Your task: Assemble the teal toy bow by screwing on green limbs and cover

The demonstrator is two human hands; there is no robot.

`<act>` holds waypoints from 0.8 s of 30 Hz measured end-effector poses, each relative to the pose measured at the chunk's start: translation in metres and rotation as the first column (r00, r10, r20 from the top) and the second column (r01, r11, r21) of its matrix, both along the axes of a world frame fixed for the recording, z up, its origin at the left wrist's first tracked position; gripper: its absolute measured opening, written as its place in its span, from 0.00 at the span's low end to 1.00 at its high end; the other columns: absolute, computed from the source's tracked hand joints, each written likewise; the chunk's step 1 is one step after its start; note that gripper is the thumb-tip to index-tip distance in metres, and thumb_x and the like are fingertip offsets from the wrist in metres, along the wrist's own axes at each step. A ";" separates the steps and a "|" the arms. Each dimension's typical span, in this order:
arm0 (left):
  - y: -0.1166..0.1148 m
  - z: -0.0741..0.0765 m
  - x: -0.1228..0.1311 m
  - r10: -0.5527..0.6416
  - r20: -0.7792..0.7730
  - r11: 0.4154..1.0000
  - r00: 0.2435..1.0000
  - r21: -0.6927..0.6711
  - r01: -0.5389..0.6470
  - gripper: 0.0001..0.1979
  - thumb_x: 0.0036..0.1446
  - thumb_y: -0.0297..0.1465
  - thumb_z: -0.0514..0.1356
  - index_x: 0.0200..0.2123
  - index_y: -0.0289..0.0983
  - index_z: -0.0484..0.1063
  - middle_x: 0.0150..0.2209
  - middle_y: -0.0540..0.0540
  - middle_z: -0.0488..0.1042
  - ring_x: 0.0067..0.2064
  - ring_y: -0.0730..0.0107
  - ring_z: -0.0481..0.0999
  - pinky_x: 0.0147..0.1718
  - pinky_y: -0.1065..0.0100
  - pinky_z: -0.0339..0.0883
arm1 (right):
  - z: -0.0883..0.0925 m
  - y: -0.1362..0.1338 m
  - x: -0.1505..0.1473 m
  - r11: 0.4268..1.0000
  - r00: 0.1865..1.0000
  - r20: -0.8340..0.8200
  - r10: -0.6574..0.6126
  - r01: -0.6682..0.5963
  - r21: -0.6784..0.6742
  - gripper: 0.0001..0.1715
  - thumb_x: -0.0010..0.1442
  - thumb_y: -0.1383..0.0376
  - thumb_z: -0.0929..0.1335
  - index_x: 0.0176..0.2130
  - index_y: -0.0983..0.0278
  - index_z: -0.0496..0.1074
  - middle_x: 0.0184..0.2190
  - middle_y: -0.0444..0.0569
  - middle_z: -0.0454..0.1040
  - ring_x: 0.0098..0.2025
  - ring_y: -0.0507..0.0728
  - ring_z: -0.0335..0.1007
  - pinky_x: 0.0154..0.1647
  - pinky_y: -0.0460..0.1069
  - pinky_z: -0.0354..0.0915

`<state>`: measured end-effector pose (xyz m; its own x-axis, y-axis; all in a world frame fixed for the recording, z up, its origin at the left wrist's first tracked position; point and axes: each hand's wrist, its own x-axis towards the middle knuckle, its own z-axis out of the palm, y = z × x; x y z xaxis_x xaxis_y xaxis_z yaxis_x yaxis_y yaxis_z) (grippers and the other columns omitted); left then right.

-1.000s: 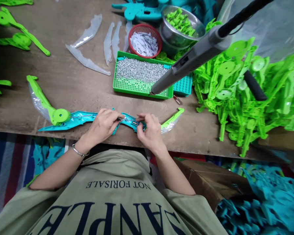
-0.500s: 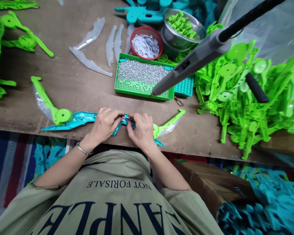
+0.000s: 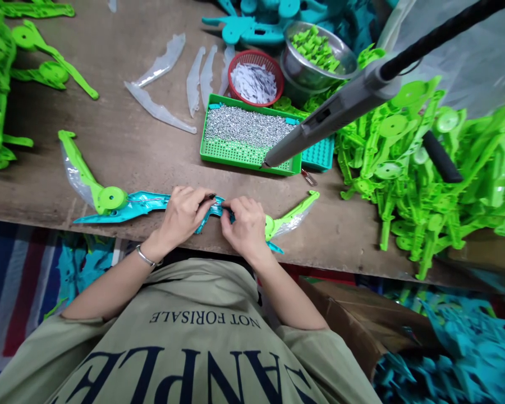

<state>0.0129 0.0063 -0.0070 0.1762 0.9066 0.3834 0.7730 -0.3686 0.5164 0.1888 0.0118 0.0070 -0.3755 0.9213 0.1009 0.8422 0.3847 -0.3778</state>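
Observation:
A long turquoise plastic bow-shaped frame (image 3: 141,207) lies along the table's near edge. A lime-green arm (image 3: 113,198) with a clear plastic strip is fitted at its left end, and a similar green arm (image 3: 292,216) at its right. Over the frame's middle, my left hand (image 3: 184,212) is closed in a pinch, with a small dark bit showing at its fingertips. My right hand (image 3: 246,223) pinches close beside it, another dark bit at its fingers. What exactly the fingers hold is too small to tell. A thin metal rod runs along the frame's left part.
A green tray (image 3: 235,157) of small screws stands beyond the hands, under a hanging grey electric screwdriver (image 3: 320,123). Behind are a red basket (image 3: 278,84) of white strips and a metal bowl (image 3: 349,67) of green pieces. Green parts (image 3: 404,157) pile up at right.
The view has shifted slightly, so the table's contents sit a little further right. Both hands stay pinched over the frame's middle, with only small finger movement.

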 end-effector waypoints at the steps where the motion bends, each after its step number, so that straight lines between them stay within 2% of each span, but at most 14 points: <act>1: 0.000 0.000 0.000 0.008 0.005 1.000 1.000 -0.013 -0.008 0.04 0.67 0.31 0.60 0.42 0.38 0.75 0.34 0.48 0.82 0.35 0.65 0.79 0.39 0.63 0.65 | 0.000 0.001 0.000 1.000 1.000 -0.002 0.002 -0.002 0.001 0.09 0.63 0.70 0.65 0.38 0.62 0.75 0.34 0.51 0.78 0.39 0.61 0.69 0.41 0.54 0.55; 4: 0.000 -0.001 0.001 0.033 0.016 0.997 0.999 -0.064 -0.032 0.04 0.66 0.32 0.61 0.43 0.39 0.74 0.36 0.48 0.82 0.37 0.64 0.80 0.41 0.63 0.66 | 0.000 0.003 0.001 1.000 1.000 -0.008 0.008 -0.008 -0.005 0.11 0.63 0.70 0.64 0.39 0.62 0.76 0.36 0.51 0.78 0.39 0.60 0.70 0.41 0.53 0.56; 12: -0.001 -0.002 0.003 0.074 0.038 0.995 0.997 -0.072 -0.071 0.05 0.65 0.31 0.62 0.44 0.38 0.74 0.37 0.47 0.83 0.39 0.62 0.81 0.42 0.61 0.67 | 0.007 0.008 0.000 0.996 0.999 0.014 0.031 -0.030 -0.084 0.11 0.61 0.70 0.65 0.40 0.63 0.76 0.37 0.53 0.78 0.41 0.61 0.71 0.41 0.54 0.56; 19: -0.002 0.001 0.004 0.083 0.018 0.989 0.996 -0.127 -0.080 0.05 0.66 0.32 0.61 0.44 0.39 0.74 0.38 0.46 0.84 0.40 0.61 0.82 0.44 0.60 0.67 | 0.008 0.008 -0.004 0.990 0.999 0.042 -0.012 0.017 -0.138 0.11 0.60 0.70 0.65 0.40 0.64 0.76 0.37 0.54 0.77 0.41 0.62 0.70 0.42 0.54 0.58; 22: -0.003 0.000 0.005 0.100 0.041 0.990 0.994 -0.106 -0.095 0.09 0.66 0.32 0.61 0.48 0.38 0.73 0.36 0.47 0.84 0.41 0.61 0.82 0.44 0.60 0.67 | 0.008 0.008 -0.003 0.992 0.999 0.038 0.003 0.002 -0.126 0.11 0.59 0.71 0.65 0.40 0.63 0.76 0.36 0.53 0.77 0.41 0.62 0.70 0.41 0.54 0.58; 24: -0.004 -0.001 0.006 0.122 0.058 0.988 0.991 -0.107 -0.115 0.16 0.66 0.33 0.61 0.55 0.37 0.69 0.35 0.47 0.84 0.41 0.60 0.83 0.45 0.59 0.66 | 0.008 0.008 -0.003 0.994 0.999 0.036 0.010 -0.006 -0.111 0.11 0.59 0.71 0.65 0.39 0.63 0.75 0.36 0.53 0.77 0.40 0.62 0.70 0.40 0.54 0.58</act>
